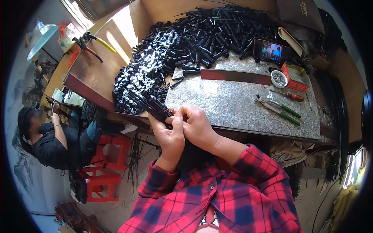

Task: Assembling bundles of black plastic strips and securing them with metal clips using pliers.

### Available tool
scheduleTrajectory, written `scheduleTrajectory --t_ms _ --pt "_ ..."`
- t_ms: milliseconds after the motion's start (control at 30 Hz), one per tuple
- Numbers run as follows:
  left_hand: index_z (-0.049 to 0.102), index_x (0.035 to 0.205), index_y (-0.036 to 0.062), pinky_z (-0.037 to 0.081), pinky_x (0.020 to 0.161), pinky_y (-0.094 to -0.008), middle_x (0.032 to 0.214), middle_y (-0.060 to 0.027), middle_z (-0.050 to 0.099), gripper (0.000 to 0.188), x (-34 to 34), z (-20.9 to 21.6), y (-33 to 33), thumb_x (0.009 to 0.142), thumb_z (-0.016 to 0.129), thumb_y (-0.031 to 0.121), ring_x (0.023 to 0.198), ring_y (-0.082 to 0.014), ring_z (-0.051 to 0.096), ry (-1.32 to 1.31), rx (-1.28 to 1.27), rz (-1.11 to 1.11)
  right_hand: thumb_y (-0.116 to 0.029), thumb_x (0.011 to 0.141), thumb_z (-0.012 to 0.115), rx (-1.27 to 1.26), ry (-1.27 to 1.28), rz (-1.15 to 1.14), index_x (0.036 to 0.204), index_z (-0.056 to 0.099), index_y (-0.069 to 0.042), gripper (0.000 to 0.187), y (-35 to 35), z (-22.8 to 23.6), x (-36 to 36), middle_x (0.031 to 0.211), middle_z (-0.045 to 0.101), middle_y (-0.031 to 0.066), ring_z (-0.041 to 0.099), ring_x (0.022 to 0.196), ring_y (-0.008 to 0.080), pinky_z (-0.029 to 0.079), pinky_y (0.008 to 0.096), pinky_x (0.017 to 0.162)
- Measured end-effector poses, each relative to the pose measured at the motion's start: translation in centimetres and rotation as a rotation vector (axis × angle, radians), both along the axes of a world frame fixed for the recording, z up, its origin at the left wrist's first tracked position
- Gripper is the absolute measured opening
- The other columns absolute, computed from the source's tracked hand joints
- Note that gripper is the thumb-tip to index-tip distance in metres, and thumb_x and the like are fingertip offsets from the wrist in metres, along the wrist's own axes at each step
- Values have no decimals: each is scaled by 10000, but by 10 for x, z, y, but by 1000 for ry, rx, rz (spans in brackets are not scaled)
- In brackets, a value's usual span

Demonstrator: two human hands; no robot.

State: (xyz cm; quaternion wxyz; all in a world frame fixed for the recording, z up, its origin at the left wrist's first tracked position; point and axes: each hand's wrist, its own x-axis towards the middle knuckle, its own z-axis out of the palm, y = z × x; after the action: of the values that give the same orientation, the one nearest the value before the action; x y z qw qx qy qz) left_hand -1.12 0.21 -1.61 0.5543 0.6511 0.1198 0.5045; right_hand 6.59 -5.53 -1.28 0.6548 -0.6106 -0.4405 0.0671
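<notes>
The fingers (175,116) of both hands are closed together around a bundle of thin black plastic rods (152,104); the left hand (169,136) grips the near end of the bundle from below, and the right hand (199,126) presses on the same end from the side, thumb touching the left fingers; the bundle points up and to the left, over the near left corner of the counter.

The grey speckled stone counter (233,105) carries most of the things; across its far side and left side lies a very big heap of short black plastic tube parts (202,35), some of them shining in the sun; a long dark red flat bar (235,76) lies across the stone, just beside the heap; a brown wooden table (97,66) stands to the left, touching the heap.

On the right part of the counter there is a dark smartphone with lit screen (271,50), leaning near the heap; a red open cardboard box (296,77) is just beside a small white round bowl of metal pieces (279,79); nearer lie pliers with green handles (279,109) and a small screwdriver with red handle (289,95).

At the left, lower than the counter, another person in dark clothes (48,141) sits beside red plastic stools (107,167).
</notes>
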Motion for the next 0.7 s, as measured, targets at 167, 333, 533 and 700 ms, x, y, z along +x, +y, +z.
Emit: scheduleTrajectory --t_ms 167,333,533,700 --pt "426 1139 16 429 778 -217 950 -25 501 263 -13 10 15 911 555 36 863 -79 499 171 -139 -98 -116 801 686 -76 -37 23 741 540 8 201 -3 -14 -2 689 556 117 602 674 228 460 327 570" --pt "440 1104 33 427 761 -220 936 -16 499 240 -22 11 24 907 576 47 847 -77 491 242 -84 -144 -125 795 676 -85 87 157 738 551 17 198 -9 -5 4 709 567 157 569 636 287 437 371 574" --pt "462 1040 34 417 740 -211 911 -3 502 208 -20 12 25 890 606 47 824 -72 488 233 -38 -160 -126 858 669 -181 323 349 808 566 -27 152 -7 -20 17 771 599 4 536 713 49 455 217 624" --pt "473 1013 36 415 718 -213 880 -3 509 207 -21 11 24 876 628 51 796 -70 490 213 -4 -154 -136 859 677 -240 478 459 857 540 -29 174 -8 -20 21 819 601 6 554 762 53 470 208 674"
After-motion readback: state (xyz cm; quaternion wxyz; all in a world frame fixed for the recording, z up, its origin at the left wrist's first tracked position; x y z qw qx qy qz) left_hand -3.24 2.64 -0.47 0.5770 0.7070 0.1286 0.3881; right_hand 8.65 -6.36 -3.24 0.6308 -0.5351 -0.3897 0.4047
